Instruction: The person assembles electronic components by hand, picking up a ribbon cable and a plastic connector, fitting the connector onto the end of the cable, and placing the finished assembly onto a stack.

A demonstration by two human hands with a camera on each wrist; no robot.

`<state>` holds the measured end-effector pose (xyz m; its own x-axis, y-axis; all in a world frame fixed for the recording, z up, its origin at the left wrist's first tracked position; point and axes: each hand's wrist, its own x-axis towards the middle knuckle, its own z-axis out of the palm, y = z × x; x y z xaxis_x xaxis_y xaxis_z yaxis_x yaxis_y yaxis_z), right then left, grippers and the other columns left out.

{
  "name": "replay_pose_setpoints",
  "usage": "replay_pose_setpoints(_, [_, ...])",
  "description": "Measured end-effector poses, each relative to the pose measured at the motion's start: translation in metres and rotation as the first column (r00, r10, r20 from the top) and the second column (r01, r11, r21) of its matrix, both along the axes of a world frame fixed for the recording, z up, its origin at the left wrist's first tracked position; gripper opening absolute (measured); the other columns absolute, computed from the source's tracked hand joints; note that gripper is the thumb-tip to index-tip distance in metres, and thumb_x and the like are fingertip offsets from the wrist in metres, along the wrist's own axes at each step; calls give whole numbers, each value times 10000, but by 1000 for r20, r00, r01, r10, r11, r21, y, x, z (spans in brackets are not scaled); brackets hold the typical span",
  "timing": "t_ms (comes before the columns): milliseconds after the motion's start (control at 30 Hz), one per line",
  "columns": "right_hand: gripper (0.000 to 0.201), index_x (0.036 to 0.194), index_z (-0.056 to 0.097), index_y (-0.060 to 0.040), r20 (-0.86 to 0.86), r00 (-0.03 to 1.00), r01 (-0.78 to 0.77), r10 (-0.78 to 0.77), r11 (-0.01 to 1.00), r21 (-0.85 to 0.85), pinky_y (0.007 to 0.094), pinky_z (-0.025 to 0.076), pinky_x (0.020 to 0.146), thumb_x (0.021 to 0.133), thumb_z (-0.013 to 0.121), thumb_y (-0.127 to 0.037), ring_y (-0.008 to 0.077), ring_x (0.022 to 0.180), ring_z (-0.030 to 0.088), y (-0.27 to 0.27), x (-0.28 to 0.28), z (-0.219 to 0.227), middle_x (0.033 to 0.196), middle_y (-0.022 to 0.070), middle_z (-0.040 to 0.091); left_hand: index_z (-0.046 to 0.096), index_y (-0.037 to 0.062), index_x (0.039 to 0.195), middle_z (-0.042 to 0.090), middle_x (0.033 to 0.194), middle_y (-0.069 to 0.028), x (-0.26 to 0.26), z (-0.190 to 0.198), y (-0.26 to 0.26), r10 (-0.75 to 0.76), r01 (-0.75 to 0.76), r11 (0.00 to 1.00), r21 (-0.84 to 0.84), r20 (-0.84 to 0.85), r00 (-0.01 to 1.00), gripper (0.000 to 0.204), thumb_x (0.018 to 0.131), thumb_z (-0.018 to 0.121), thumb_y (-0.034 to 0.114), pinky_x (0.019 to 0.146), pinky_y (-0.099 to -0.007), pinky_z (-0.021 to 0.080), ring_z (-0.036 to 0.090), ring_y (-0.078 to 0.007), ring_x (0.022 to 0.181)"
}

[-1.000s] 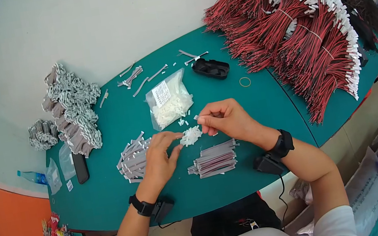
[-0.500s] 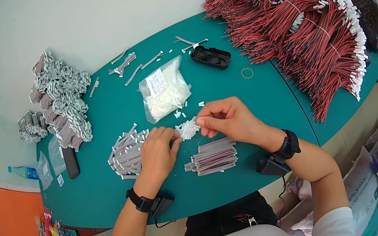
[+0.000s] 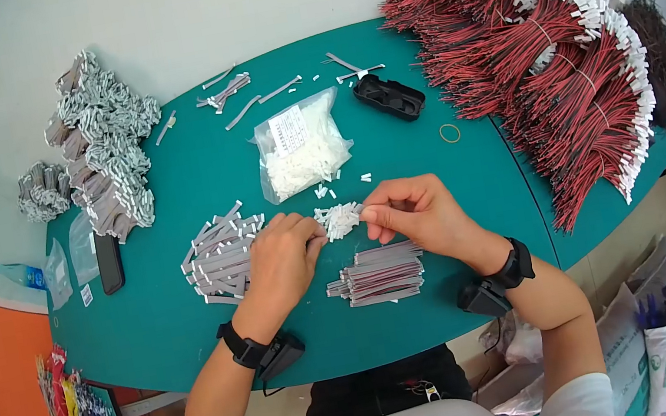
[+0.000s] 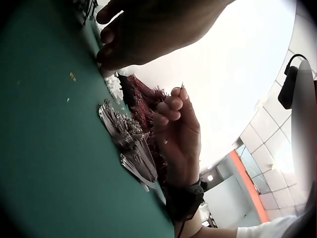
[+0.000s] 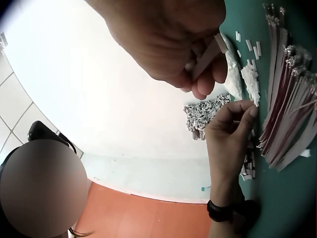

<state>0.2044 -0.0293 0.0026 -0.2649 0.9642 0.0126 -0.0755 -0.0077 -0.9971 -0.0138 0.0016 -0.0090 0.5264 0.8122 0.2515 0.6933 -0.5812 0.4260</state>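
Note:
My right hand (image 3: 413, 210) pinches a short grey flat cable (image 5: 208, 57) between thumb and fingers, its comb-like end showing past the fingers in the right wrist view. It hovers at the right side of a small heap of white connector housings (image 3: 341, 219). At the heap's left edge, my left hand (image 3: 285, 249) has thumb and forefinger together low at the table, pinching a white housing at the tips in the right wrist view. Neatly stacked grey flat cables (image 3: 380, 279) lie just below the heap. Looser flat cables with white ends (image 3: 222, 257) lie left of my left hand.
A clear bag of white housings (image 3: 301, 147) lies behind the heap, near a black case (image 3: 389, 96). Large red-and-black wire bundles (image 3: 537, 59) cover the right; grey cable bundles (image 3: 106, 140) and a phone (image 3: 110, 263) are left. A water bottle (image 3: 20, 275) lies beyond.
My left thumb and forefinger, apart a second ago, have come together at the heap's edge. My right hand keeps its pinch, though the small white end above its fingertips no longer shows in the head view.

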Motion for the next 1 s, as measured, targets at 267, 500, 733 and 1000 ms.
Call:
replay_pose_setpoints(267, [126,893,643,3,-17,1000,-25,24,999,-24,186,469,597,905,581,-106,49,653,561,-3,-4,2,751,20,630,607,7,840,648,840,-52,-3,6,-4,95,211,815,-540,483,870,44,815,642,1,630,-240,487,625,-118,748])
replay_pose_setpoints(500, [127,930,643,4,-49,996,-77,75,997,-30,198,474,625,909,576,-101,60,685,564,-5,-8,3,771,30,626,598,-3,909,653,857,-84,9,9,-3,326,545,510,-666,735,594,80,835,628,1,708,-242,520,631,-129,775])
replay_pose_setpoints(733, [119,936,641,10,-47,997,-68,66,997,-49,200,473,621,906,576,-86,70,683,564,-4,-13,0,778,39,624,607,-8,965,650,904,-105,4,-5,-4,502,626,371,-686,715,486,137,833,636,13,721,-256,525,636,-146,786])
replay_pose_setpoints(1000, [116,936,641,16,-44,997,-73,70,995,-70,195,474,623,902,583,-78,64,686,564,-4,-16,-1,790,41,627,613,-5,967,641,900,-88,-1,-12,-4,466,656,392,-645,754,464,146,833,651,38,738,-262,514,626,-143,796])
